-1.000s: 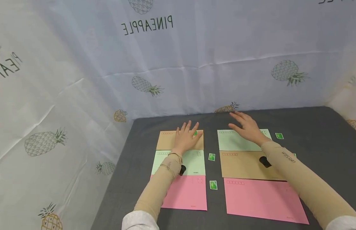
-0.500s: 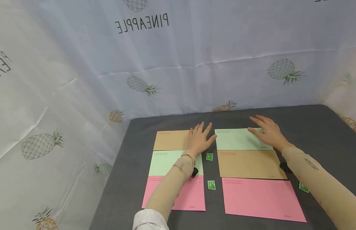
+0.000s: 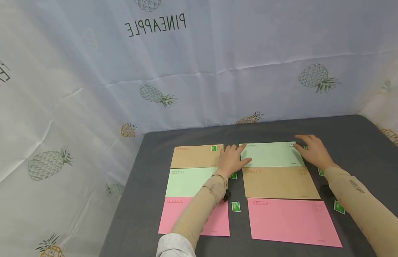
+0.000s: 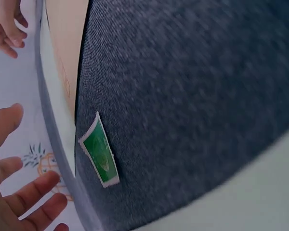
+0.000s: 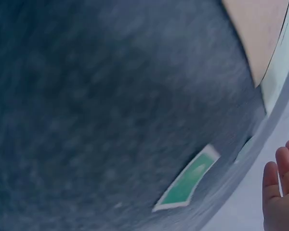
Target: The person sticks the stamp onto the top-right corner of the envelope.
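Observation:
My left hand, fingers spread and holding nothing, hovers between the left tan envelope and the right green envelope. Below it lies a green stamp, partly covered by the hand in the head view. A second stamp sits at the upper right of the left tan envelope. At the right green envelope's right end is my right hand, its fingers loose and holding nothing. One stamp peeks out behind its thumb, and another stamp shows beside the wrist.
Left column continues with a green envelope and a pink envelope. On the right are a tan envelope and a pink envelope. Further stamps lie beside the pink ones. A pineapple-print curtain borders the grey table.
Both hands have moved to the right. The left hand has come off the left tan envelope, uncovering its stamp; the right hand has gone from over the right green envelope to its right end.

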Demonstrator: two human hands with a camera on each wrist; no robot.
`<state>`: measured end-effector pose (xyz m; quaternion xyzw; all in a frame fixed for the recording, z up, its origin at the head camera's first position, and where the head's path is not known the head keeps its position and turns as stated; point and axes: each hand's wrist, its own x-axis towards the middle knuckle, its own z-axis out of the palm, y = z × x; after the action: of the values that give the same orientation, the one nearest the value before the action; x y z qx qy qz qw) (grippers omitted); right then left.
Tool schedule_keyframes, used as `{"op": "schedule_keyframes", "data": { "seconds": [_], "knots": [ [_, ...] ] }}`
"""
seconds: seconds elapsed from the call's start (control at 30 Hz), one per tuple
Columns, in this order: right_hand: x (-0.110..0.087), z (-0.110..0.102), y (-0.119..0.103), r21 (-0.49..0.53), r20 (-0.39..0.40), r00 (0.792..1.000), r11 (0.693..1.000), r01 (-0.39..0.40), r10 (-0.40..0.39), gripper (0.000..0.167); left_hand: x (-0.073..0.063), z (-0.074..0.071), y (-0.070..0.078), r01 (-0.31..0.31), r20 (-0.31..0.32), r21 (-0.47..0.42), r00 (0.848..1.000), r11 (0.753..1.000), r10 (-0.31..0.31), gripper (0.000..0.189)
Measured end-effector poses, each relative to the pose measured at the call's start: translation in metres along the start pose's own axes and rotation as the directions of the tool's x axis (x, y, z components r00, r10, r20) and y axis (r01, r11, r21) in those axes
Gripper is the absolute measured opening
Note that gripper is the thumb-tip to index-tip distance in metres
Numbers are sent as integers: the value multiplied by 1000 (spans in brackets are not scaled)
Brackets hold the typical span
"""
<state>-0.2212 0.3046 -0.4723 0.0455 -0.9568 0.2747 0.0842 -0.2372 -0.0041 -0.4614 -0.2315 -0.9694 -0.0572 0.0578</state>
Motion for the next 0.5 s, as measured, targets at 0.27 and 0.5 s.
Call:
{"op": "schedule_keyframes", "data": {
  "seconds": [0.27,0.5],
  "knots": [
    [-2,0,17,-8,-38,991,992,-129,128,43,0,4,7,47,98,-37,994,998,-43,60],
    [-7,-10,31,12,2,976,976,-219,219,42,1,7,11,48,117,-17,992,999,-45,57]
  ]
}}
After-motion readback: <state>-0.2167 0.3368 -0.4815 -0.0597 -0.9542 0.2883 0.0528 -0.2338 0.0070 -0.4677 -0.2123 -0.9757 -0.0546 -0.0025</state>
